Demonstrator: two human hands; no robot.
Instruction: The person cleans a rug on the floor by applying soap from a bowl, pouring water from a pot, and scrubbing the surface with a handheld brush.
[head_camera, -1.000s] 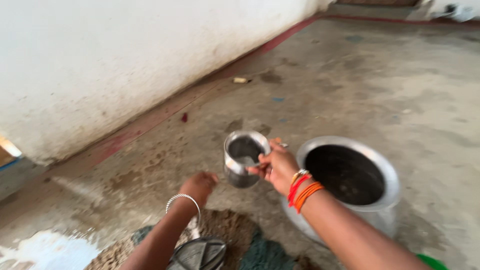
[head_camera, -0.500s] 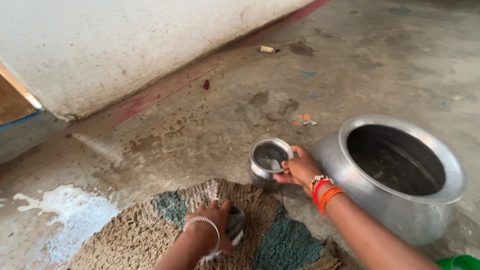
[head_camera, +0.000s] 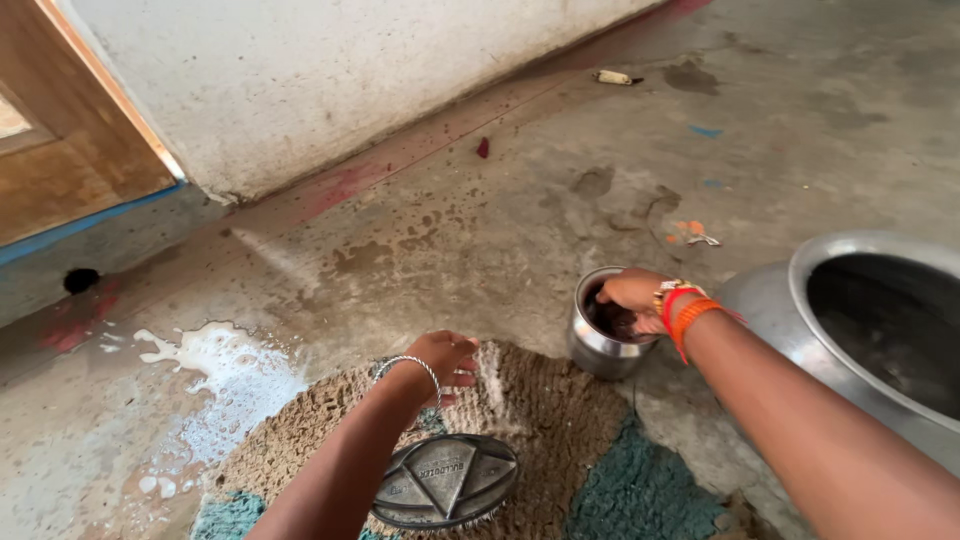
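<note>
My right hand, with orange and red threads at the wrist, reaches down into a small steel pot that stands on the floor at the mat's far edge. Its fingertips are hidden inside the pot. My left hand, wearing a silver bangle, rests on the brown and teal mat with its fingers spread and nothing in it. A round scrubbing brush lies back-up on the mat under my left forearm, apart from the hand.
A large aluminium pot stands at the right, close to my right arm. White foam is spilled on the wet concrete floor left of the mat. A white wall and a wooden door lie beyond.
The small steel pot came down from the air to the floor, and my right hand went from its rim into its mouth. My left hand let go of the brush.
</note>
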